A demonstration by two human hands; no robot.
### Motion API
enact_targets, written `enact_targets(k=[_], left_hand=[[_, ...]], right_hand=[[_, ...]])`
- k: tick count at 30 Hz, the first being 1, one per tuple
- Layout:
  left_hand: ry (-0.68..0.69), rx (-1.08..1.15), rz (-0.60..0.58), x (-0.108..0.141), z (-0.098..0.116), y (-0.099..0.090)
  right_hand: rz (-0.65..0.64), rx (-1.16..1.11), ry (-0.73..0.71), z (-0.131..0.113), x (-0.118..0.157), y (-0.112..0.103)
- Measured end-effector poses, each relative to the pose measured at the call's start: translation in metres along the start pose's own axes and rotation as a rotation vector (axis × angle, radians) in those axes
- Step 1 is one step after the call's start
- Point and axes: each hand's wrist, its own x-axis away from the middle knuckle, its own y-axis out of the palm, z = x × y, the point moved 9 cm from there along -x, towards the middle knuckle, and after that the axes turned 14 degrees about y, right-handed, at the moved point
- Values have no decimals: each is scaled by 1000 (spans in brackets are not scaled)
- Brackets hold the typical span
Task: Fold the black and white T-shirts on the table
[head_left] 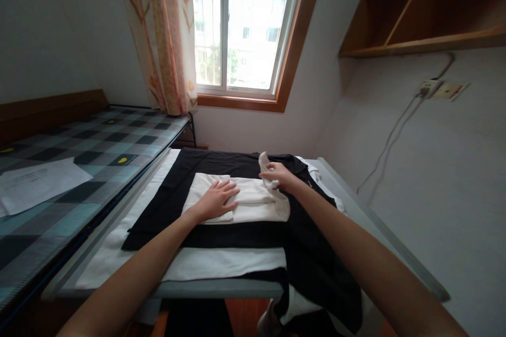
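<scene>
A white garment (253, 212), folded into a long rectangle, lies on a black shirt (245, 234) that is spread over the table. My left hand (215, 200) rests flat on the white garment's left part, fingers spread. At its right end my right hand (278, 175) pinches a raised, bunched edge of the same cloth, which stands up above the rest. Beneath the black shirt, more white cloth (225, 263) shows along the front edge. One part of the black shirt hangs over the table's front right side.
To the left is a bed with a checked cover (95, 142), carrying paper sheets (43, 181). A window (245, 26) and flowered curtain (166, 37) are behind the table. A wooden shelf (419, 42) overhangs the right, above a wall socket (430, 88) with a cord.
</scene>
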Motion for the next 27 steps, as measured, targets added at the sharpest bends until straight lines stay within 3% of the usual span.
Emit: enact_targets(k=[3, 6, 12, 15, 20, 22, 24, 27], left_hand=[[2, 2, 0, -1, 1, -1], [2, 12, 13, -1, 1, 0], [7, 7, -20, 0, -3, 6], [22, 7, -9, 0, -2, 3], [-23, 17, 195, 0, 1, -29], [-60, 11, 294, 1, 3, -43], [-34, 15, 347, 0, 13, -53], [103, 27, 307, -4, 37, -53]], right_hand=[[-117, 210, 39, 2, 1, 63], [-152, 381, 5, 8, 1, 94], [-46, 367, -76, 1, -5, 90], [-50, 336, -122, -2, -2, 93], [-269, 361, -133, 1, 3, 105], [-286, 369, -153, -4, -1, 98], [-139, 379, -245, -17, -8, 80], [132, 448, -351, -29, -17, 58]])
